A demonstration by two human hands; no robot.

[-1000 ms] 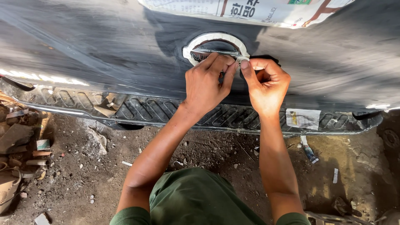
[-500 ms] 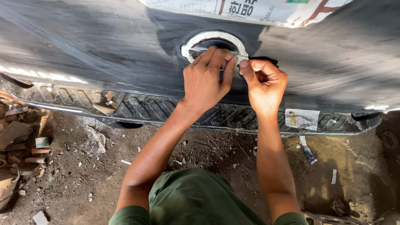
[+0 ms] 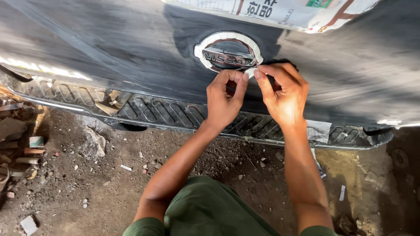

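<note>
Head view looks down on a round chrome emblem (image 3: 228, 51) fixed to a dark grey vehicle panel (image 3: 109, 48). The emblem is a ring crossed by a horizontal bar, so its long axis runs left to right along the panel, and its face points outward from the panel toward the person.

Just below and right of the emblem, at its lower right rim, both hands meet on a short strip of pale masking tape (image 3: 250, 72). The strip is small and partly covered by fingertips; it appears to lie against the emblem's rim, though how much of it sticks there I cannot tell.

The left hand (image 3: 224, 99) sits below the emblem, thumb and forefinger closed together in a pinch on the tape's left end, the other fingers curled in. The right hand (image 3: 283, 94) sits below and right of the emblem, thumb and forefinger likewise pinched on the tape's right end, so the two pinches nearly touch.

Above and right of the emblem, a sheet of printed newspaper (image 3: 280, 13) covers the upper panel. Below the emblem runs a black ribbed step bumper (image 3: 166, 116), carrying another patch of tape (image 3: 319, 131) below and right of the emblem. Farther below lies dirt ground (image 3: 100, 175) strewn with small debris.
</note>
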